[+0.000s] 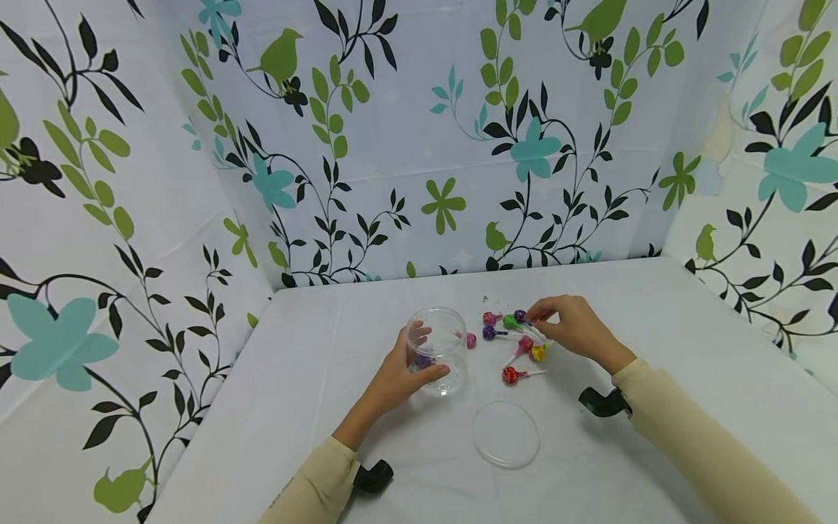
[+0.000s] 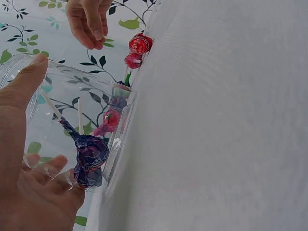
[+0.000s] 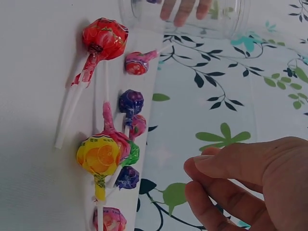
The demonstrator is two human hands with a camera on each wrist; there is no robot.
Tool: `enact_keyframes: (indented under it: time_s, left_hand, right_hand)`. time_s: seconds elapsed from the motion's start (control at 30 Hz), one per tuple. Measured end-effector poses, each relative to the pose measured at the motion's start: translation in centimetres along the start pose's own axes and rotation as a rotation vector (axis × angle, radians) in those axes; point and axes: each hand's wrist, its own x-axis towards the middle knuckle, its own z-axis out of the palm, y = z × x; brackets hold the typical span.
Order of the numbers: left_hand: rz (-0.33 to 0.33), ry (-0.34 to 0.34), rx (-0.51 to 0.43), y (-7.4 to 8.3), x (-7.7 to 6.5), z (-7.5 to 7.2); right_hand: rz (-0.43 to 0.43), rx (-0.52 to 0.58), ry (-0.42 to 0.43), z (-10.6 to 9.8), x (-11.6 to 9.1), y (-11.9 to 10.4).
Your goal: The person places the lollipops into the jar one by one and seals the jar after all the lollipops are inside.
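My left hand (image 1: 399,375) grips a clear plastic jar (image 1: 445,317) round its side, keeping it upright. Dark purple lollipops (image 2: 91,151) stand inside it, sticks up, as the left wrist view shows. On the table to the jar's right lie several wrapped lollipops: a red one (image 3: 104,39), a yellow one (image 3: 98,155), a green one (image 1: 510,322), purple ones (image 3: 131,101) and pink ones (image 3: 137,63). Just above their far right end hovers my right hand (image 1: 576,327), thumb and fingers loosely bent, with nothing visible between them in the right wrist view.
A clear round lid (image 1: 507,466) lies flat on the white table (image 1: 628,466), nearer to me than the lollipops. Patterned cloth (image 1: 393,145) stands behind the table and at both sides. Dark wrist devices (image 1: 374,477) sit below both sleeves.
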Motion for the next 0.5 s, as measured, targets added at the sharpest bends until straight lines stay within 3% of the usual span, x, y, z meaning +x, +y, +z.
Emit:
enact_keyframes:
  time_s: [0.5]
  left_hand:
    - [0.005,-0.003,0.015,-0.04,0.06,0.01]
  right_hand:
    - [0.04,0.007,0.018,0.61,-0.87,0.73]
